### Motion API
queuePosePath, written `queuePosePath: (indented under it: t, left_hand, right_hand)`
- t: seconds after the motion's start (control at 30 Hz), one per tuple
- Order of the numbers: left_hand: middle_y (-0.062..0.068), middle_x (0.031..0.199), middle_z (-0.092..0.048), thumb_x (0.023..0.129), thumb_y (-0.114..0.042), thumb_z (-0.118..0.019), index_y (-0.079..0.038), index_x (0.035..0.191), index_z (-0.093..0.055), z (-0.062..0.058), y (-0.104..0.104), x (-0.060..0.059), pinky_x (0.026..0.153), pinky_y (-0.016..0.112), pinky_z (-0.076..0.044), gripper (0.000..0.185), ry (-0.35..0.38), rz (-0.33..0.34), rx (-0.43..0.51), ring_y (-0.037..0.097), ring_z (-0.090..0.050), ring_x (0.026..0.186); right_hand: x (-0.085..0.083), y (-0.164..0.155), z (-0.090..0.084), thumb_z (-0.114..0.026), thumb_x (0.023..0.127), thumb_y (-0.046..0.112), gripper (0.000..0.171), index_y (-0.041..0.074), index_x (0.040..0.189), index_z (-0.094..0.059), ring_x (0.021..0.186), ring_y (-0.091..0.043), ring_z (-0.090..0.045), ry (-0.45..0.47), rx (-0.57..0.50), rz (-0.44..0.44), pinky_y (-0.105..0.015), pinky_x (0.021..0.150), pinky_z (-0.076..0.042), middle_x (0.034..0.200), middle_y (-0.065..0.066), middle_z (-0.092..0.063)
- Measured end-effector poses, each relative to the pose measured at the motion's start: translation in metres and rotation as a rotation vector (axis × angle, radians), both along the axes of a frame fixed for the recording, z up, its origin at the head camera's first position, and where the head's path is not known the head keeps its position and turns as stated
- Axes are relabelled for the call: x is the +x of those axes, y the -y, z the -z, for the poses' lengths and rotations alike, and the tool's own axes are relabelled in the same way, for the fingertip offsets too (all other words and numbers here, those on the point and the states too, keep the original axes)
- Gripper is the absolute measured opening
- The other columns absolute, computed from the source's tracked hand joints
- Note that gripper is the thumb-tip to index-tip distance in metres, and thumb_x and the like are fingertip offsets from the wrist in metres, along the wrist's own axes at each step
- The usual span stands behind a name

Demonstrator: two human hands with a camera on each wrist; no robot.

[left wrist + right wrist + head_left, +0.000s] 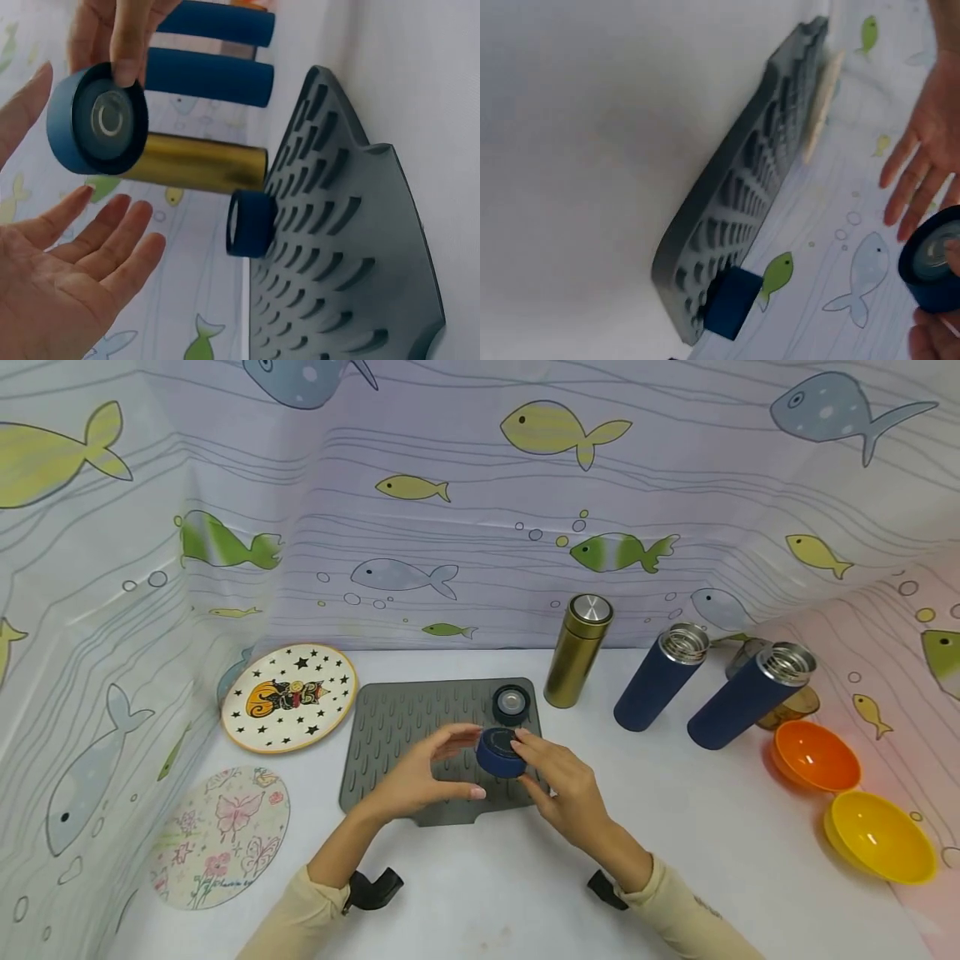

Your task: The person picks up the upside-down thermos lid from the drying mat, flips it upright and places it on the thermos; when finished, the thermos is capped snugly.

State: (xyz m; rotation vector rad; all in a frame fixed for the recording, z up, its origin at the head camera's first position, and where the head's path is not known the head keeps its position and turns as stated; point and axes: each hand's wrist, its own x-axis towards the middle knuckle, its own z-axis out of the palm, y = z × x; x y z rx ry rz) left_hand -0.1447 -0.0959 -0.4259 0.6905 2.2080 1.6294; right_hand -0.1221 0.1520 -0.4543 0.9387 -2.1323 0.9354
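Observation:
A round dark blue bottle lid point(500, 754) is pinched between the fingers and thumb of my right hand point(566, 785), above the grey drying mat. Its hollow underside point(112, 120) faces the left wrist camera. My left hand point(420, 777) is just left of the lid, its fingers spread and relaxed; in the left wrist view a gap shows between them and the lid. A second lid point(511, 704) lies upside down on the mat point(420, 727), near its back right corner. In the right wrist view the held lid point(930, 262) is cut off by the frame edge.
Behind and right stand a gold thermos point(576, 652) with its cap on and two lidless blue thermoses point(660, 677) point(750, 697). Orange point(816, 756) and yellow bowls point(879, 837) sit far right. A starry plate point(290, 698) and a butterfly-patterned round mat point(225, 839) lie left.

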Motion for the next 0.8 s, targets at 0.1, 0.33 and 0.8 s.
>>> queuePosePath:
  t: [0.1,0.33,0.8]
  left_hand:
    - [0.009,0.149,-0.047,0.078,-0.018,-0.086,-0.012,0.147,-0.044,0.002,-0.004,-0.001,0.116,0.051,-0.033,0.082,0.004,0.024,0.001,0.032,-0.044,0.138]
    - [0.01,0.155,-0.041,0.074,-0.014,-0.088,-0.011,0.151,-0.038,0.0,-0.015,-0.001,0.118,0.04,-0.032,0.092,-0.011,0.092,0.032,0.028,-0.04,0.143]
    - [0.005,0.139,-0.059,0.074,-0.02,-0.089,-0.017,0.143,-0.049,0.004,-0.037,0.004,0.1,0.039,-0.05,0.08,-0.156,0.002,0.032,0.024,-0.059,0.122]
  right_hand:
    - [-0.003,-0.001,0.001,-0.065,0.096,0.008,0.027,-0.003,0.119,-0.068,0.108,-0.034,-0.068,-0.194,0.069,-0.001,-0.034,0.095,-0.054,0.123,-0.021,-0.068]
    - [-0.007,0.001,0.0,-0.056,0.1,0.004,0.021,-0.005,0.112,-0.07,0.104,-0.035,-0.069,-0.48,0.148,-0.016,-0.038,0.088,-0.057,0.116,-0.023,-0.07]
    - [-0.011,-0.002,0.0,-0.055,0.097,-0.002,0.02,-0.005,0.11,-0.071,0.102,-0.036,-0.07,-0.575,0.169,-0.007,-0.039,0.088,-0.057,0.115,-0.024,-0.07]
